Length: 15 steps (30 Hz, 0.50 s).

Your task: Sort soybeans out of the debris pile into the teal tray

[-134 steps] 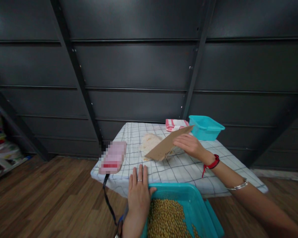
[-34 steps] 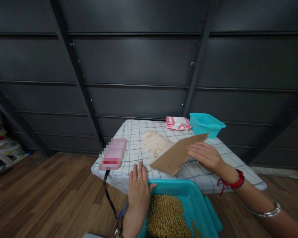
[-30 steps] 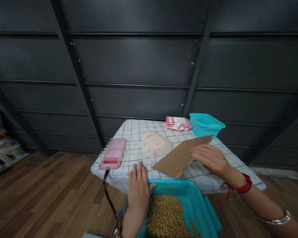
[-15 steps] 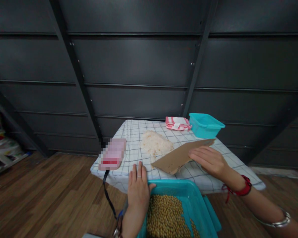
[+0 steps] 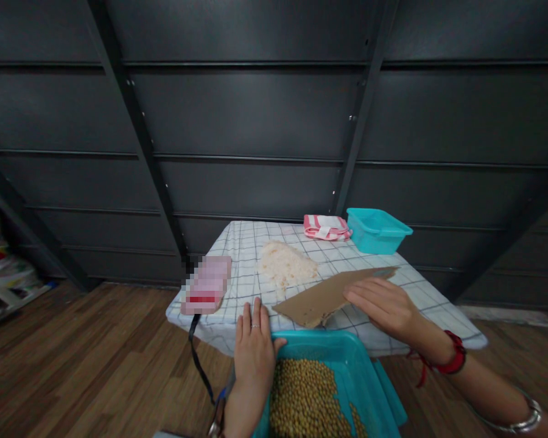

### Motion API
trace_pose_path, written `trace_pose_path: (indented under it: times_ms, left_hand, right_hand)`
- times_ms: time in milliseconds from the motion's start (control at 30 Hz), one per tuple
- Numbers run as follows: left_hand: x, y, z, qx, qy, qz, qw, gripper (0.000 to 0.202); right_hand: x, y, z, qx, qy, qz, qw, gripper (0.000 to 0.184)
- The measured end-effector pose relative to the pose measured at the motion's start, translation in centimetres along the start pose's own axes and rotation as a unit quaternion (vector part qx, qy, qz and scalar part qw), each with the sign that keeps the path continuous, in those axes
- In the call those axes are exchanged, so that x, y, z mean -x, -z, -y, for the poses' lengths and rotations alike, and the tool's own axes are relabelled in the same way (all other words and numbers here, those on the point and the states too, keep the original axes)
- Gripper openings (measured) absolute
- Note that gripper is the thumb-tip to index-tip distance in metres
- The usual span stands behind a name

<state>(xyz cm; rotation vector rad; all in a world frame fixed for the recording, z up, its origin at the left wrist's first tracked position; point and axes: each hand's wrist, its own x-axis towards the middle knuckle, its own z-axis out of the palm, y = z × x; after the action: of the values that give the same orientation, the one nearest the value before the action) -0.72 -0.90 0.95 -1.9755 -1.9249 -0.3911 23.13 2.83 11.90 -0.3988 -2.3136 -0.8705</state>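
Observation:
My right hand grips a flat piece of brown cardboard, held low over the checked tablecloth with its near edge at the table's front. A pile of white rice lies on the cloth just beyond the cardboard. My left hand rests with straight fingers on the far left rim of a teal tray full of yellow-brown beans held below the table's front edge.
A smaller teal tub stands at the table's far right, beside a folded pink-and-white cloth. A blurred pink object with a dark strap hangs off the left edge. Dark metal panels behind; wood floor around.
My right hand has drawn the cardboard toward me and laid it flatter, away from the rice pile it earlier covered. The left hand and bean tray stay put.

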Motion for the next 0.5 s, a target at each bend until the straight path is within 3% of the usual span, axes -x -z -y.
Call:
trace_pose_path:
  times_ms: [167, 367, 500]
  left_hand:
    - [0.0, 0.2, -0.1, 0.005, 0.007, 0.016, 1.0, 0.052]
    - [-0.1, 0.9, -0.2, 0.014, 0.013, 0.035, 0.999, 0.05]
    - [-0.1, 1.0, -0.2, 0.02, 0.011, 0.02, 1.0, 0.049]
  right_hand:
    - [1.3, 0.7, 0.7, -0.016, -0.005, 0.016, 1.0, 0.025]
    - [1.9, 2.8, 1.9, -0.076, -0.06, 0.086, 0.992, 0.03]
    - [1.2, 4.7, 2.8, -0.069, -0.045, 0.068, 0.994, 0.03]
